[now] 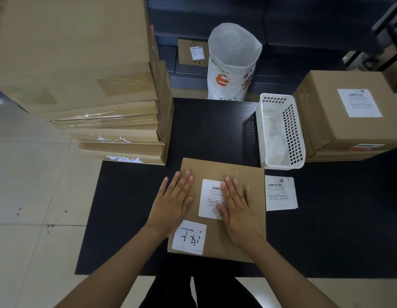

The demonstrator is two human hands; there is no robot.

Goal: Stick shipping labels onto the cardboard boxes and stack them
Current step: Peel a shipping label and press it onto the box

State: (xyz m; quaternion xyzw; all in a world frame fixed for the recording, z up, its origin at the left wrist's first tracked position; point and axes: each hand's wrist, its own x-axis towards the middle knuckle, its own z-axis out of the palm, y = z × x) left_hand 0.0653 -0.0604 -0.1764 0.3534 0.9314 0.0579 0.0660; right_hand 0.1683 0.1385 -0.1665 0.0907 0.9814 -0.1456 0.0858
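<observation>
In the frame centre, the right hand (236, 210) presses flat fingers on the shipping label (209, 198); left hand (174, 202) flat on the cardboard box (242, 174); the white basket (279, 132), right of centre, holds crumpled paper

A flat cardboard box (217, 210) is pressed onto the black table (326, 230) by both hands. The left hand (173, 203) is laid flat on bare cardboard; the right hand (236, 205) is spread over a shipping label (209, 198). A handwritten white note (189, 237) is seen beneath the left wrist. Right of the right hand, a loose label (280, 192) is laid; beyond it, a white basket (279, 132) is placed.
</observation>
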